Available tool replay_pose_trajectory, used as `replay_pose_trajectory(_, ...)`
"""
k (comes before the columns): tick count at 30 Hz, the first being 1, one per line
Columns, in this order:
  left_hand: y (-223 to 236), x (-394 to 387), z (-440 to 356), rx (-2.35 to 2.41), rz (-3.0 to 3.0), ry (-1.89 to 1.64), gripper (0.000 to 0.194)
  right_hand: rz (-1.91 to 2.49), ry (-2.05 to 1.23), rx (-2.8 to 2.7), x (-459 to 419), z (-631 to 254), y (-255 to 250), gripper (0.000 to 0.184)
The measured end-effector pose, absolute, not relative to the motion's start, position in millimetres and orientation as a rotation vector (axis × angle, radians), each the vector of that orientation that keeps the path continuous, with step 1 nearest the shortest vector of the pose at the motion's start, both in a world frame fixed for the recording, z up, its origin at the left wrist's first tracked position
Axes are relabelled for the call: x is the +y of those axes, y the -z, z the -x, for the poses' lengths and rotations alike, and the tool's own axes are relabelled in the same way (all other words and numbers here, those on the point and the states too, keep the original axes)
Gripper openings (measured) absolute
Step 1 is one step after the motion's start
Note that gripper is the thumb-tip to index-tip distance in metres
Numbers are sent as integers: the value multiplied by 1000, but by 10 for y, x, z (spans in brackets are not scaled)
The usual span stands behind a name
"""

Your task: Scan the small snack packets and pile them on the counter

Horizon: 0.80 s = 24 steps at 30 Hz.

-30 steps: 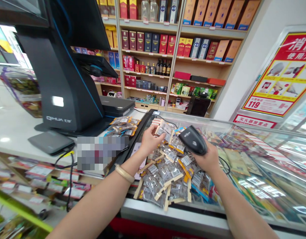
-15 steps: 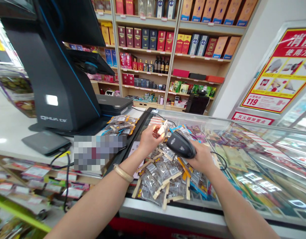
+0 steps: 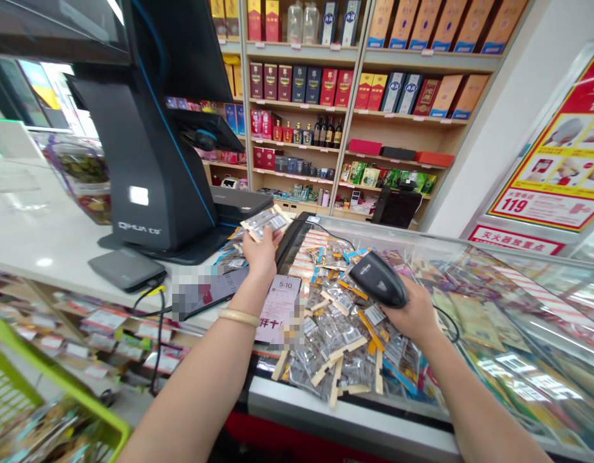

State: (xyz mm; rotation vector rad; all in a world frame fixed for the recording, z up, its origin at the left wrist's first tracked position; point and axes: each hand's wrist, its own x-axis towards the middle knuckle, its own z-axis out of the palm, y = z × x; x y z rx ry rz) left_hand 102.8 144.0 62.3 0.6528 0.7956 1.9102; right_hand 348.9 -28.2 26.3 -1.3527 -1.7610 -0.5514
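Note:
My left hand (image 3: 260, 252) grips a small clear snack packet (image 3: 266, 222) with a cream edge and a printed label, above a pile of similar packets (image 3: 233, 247) by the register. In my right hand (image 3: 416, 310) is a black handheld barcode scanner (image 3: 378, 278), its head pointing left over the glass counter. Below it spreads a large heap of small clear packets (image 3: 333, 341) with cream, orange and blue edges. A phone (image 3: 280, 302) with a lit screen lies between my left wrist and the heap. Another dark phone (image 3: 214, 286), partly blurred out, rests left of my wrist.
A black register (image 3: 156, 154) stands on the white counter (image 3: 26, 212), with a grey flat box (image 3: 127, 267) before it. The glass display case (image 3: 533, 308) extends right. A green basket (image 3: 60, 392) is low at left. Shelves of boxed bottles (image 3: 297, 87) rise behind.
My left hand has moved left with a packet, from beside the scanner to above the pile near the register. The phone by the heap is now uncovered. My right hand still holds the scanner.

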Motion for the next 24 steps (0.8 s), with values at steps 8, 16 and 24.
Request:
replay_pose_trajectory(8, -697, 1535, -847, 754, -381, -1927, 21, 1333, 587, -1762, -279, -3486, -254, 25)
replay_pose_trajectory(16, -615, 1310, -964, 884, -1180, -1270, 9, 1340, 572, -1709, -253, -3504, -228, 30)
replay_pose_trajectory(24, -345, 1004, -1322, 769, -2036, -645, 26, 1394, 519, -1710, -262, -3508, -236, 32)
